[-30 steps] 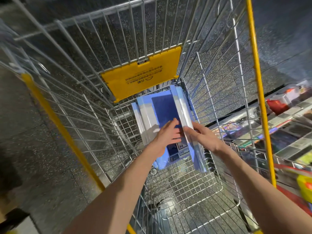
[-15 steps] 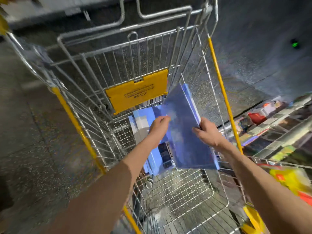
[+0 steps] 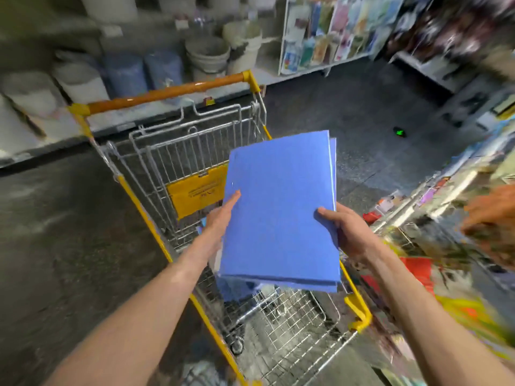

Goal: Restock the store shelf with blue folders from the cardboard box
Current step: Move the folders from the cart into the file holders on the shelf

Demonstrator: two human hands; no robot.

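Note:
I hold a small stack of blue folders [image 3: 278, 207] flat above the wire shopping cart [image 3: 195, 151]. My left hand [image 3: 220, 221] grips the stack's left edge, thumb lying on top. My right hand [image 3: 344, 232] grips the right edge, thumb on the cover and fingers underneath. More blue folders [image 3: 231, 291] show below the stack inside the cart. No cardboard box is in view.
The cart has yellow rails, an orange handle [image 3: 167, 93] and a yellow flap [image 3: 195, 190]. A low shelf of colourful goods [image 3: 446, 218] runs along the right. Buckets [image 3: 206, 54] and bins line the far wall, and another shelf [image 3: 328, 32] stands behind. Dark floor lies left.
Both hands lifted the folders out of the cart and turned them flat. The view tilted up from the cart's inside toward the aisle and shelves.

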